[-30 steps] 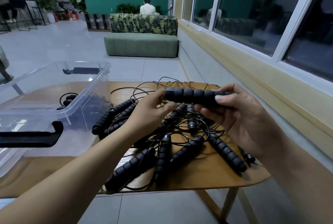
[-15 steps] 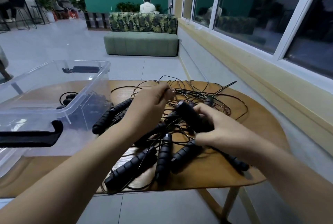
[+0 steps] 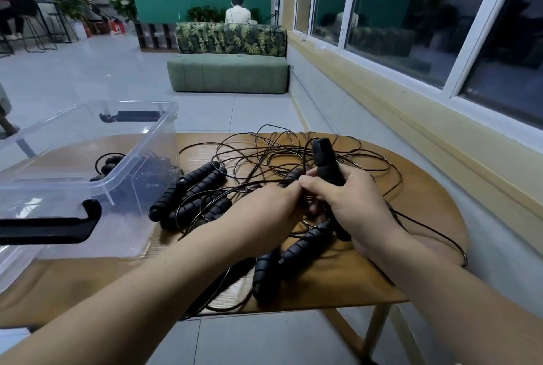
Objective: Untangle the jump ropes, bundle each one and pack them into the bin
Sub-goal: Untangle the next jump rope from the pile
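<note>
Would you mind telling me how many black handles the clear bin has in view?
2. The near handle is on the bin end nearest the camera; the far handle is on the opposite end. None looks hidden.

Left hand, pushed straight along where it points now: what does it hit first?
The right hand, which grips a black handle. The left hand has its fingertips seemingly touching the right thumb. Depth is unclear, so it could meet the handle first.

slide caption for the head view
Right hand grips a jump-rope handle while left hand pinches a cord.
</note>
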`<action>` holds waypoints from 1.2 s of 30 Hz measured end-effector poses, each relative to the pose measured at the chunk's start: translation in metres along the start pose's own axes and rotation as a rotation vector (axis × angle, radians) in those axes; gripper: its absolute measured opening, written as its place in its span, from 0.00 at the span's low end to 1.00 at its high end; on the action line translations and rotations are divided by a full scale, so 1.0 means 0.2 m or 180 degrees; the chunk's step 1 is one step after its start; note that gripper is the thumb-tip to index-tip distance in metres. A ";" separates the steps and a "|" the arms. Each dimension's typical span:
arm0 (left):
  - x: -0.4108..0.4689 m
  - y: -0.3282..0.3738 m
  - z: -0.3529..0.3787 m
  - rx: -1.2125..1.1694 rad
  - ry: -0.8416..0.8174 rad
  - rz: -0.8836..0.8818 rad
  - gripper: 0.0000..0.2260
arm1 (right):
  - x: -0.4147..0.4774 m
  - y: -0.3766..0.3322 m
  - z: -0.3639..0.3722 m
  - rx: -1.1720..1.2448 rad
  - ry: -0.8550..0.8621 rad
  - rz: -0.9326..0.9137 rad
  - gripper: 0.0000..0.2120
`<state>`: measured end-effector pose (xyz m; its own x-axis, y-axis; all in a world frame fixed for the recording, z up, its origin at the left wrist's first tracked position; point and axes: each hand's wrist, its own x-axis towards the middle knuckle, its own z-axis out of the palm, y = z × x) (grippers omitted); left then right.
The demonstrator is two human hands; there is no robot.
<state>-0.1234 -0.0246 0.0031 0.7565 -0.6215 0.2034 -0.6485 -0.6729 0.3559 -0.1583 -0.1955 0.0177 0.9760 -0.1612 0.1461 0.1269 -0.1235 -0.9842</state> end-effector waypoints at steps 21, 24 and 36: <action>0.01 0.01 -0.03 -0.0391 0.0527 0.0231 0.08 | -0.03 -0.06 -0.05 0.0185 -0.0171 0.0223 0.06; 0.02 0.02 -0.04 -0.0361 0.0913 0.0335 0.09 | -0.02 -0.07 -0.05 0.0116 0.0007 0.0276 0.07; 0.01 -0.03 -0.01 -0.0852 0.0505 0.0333 0.14 | -0.04 -0.11 -0.09 0.0874 0.0075 0.0236 0.05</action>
<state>-0.1180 -0.0211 0.0035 0.7044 -0.5972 0.3836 -0.6941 -0.4663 0.5485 -0.1713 -0.2095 0.0398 0.9805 -0.1829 0.0719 0.1016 0.1586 -0.9821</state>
